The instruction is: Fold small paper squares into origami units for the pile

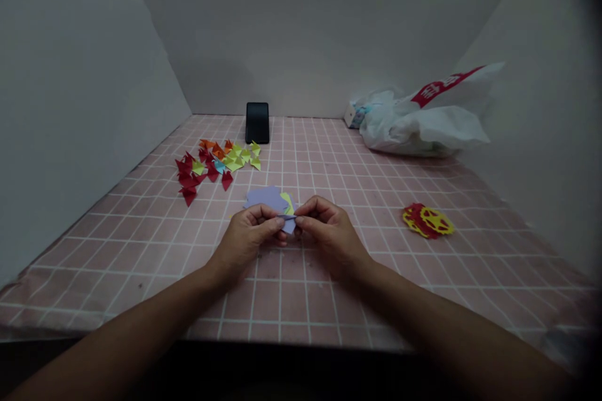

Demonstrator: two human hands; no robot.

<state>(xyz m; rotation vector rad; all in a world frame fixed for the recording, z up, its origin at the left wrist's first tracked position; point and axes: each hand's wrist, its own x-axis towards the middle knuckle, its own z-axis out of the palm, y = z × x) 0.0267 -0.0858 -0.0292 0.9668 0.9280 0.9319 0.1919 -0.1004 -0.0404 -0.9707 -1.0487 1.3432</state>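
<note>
My left hand [248, 235] and my right hand [327, 229] meet over the middle of the pink checked table [141, 250]. Both pinch a small folded purple paper piece [288, 221] between thumbs and fingers. Just behind it lies a small stack of paper sheets [269, 198], purple on top with yellow-green edges showing. The fingers of both hands are curled closed on the purple piece.
A heap of several small folded paper pieces [214, 163], red, orange, yellow-green and blue, lies at the back left. A black phone [257, 123] stands upright behind it. A white plastic bag [423, 119] sits back right. A red-and-yellow paper cutout [427, 220] lies right. White walls enclose the table.
</note>
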